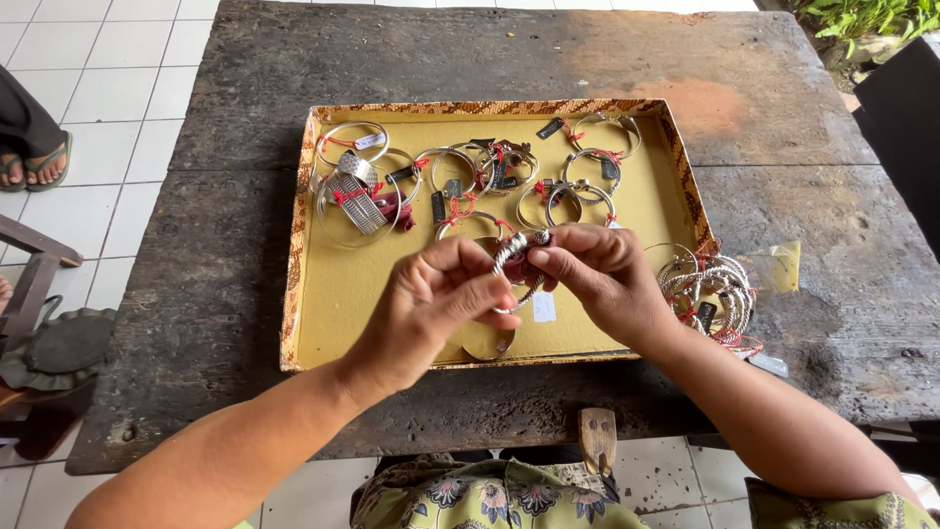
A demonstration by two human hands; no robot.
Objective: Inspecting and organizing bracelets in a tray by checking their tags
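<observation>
Both of my hands hold one silver bangle (512, 253) above the front part of a shallow yellow tray (333, 294). My left hand (431, 304) pinches its left side and my right hand (597, 269) grips its right side together with a dark red cloth (521, 268). A small white tag (544, 307) hangs under the bangle. Several more silver bangles (470, 171) with red threads and dark tags lie along the tray's far half. A wide ribbed cuff (357, 201) lies at the tray's far left.
The tray rests on a dark, worn wooden table (783, 127). A pile of silver bangles (710, 294) and a small clear bag (778, 266) lie right of the tray. A wooden handle (597, 439) sticks out at the near edge. Another person's sandalled feet (34, 167) stand far left.
</observation>
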